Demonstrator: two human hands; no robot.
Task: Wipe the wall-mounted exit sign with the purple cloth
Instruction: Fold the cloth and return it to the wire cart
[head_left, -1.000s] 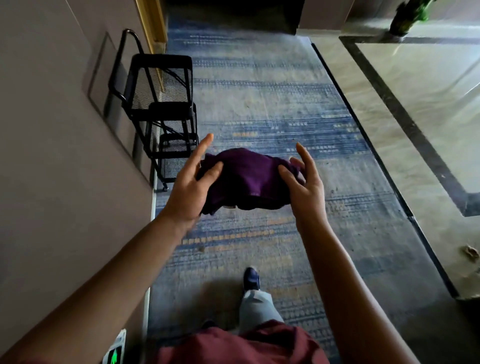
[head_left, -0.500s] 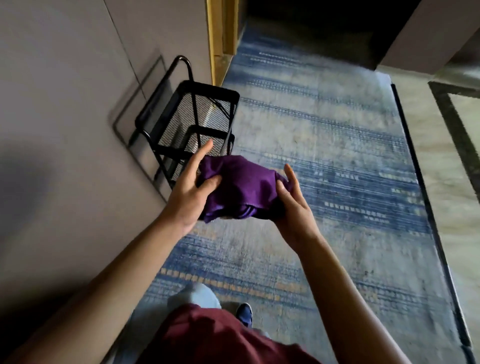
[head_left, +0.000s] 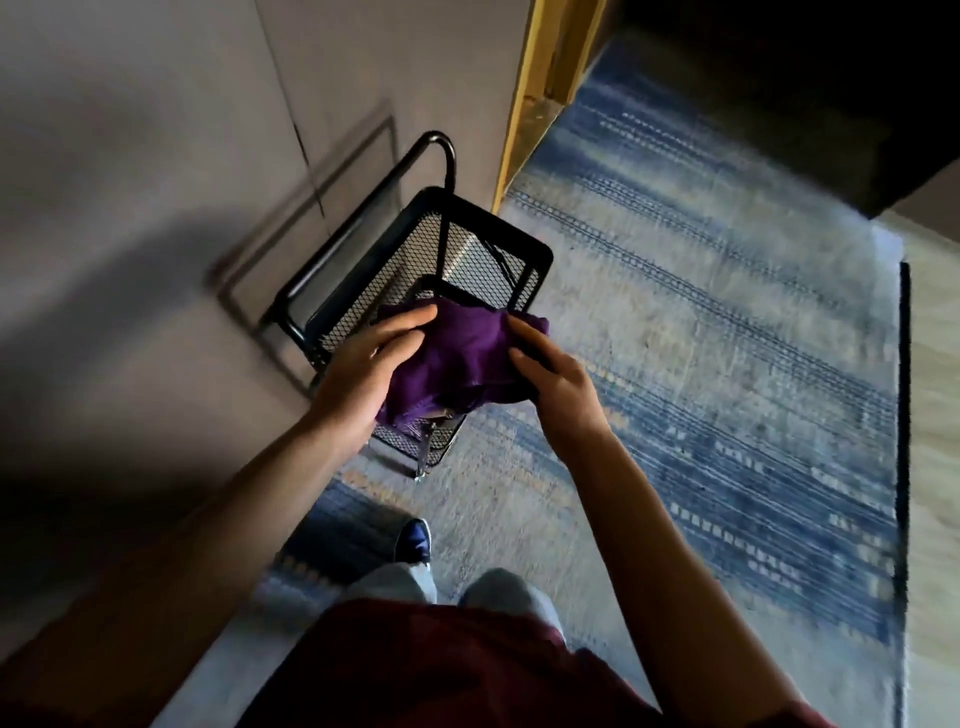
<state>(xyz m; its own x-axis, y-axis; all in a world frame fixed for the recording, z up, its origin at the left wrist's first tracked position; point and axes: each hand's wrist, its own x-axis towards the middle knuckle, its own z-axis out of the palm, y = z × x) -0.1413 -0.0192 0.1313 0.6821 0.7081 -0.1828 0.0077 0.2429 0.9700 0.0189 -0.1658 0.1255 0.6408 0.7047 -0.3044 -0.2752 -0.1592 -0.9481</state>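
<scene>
Both hands hold the bunched purple cloth (head_left: 462, 358) between them at waist height: the left hand (head_left: 363, 371) grips its left side with fingers curled over the top, and the right hand (head_left: 553, 382) pinches its right edge. The cloth hangs in folds above a black wire-mesh cart (head_left: 415, 291) that stands against the grey wall (head_left: 156, 208). Below lies a blue patterned carpet (head_left: 701, 338), with one dark shoe (head_left: 414, 540) showing. The exit sign is out of view.
</scene>
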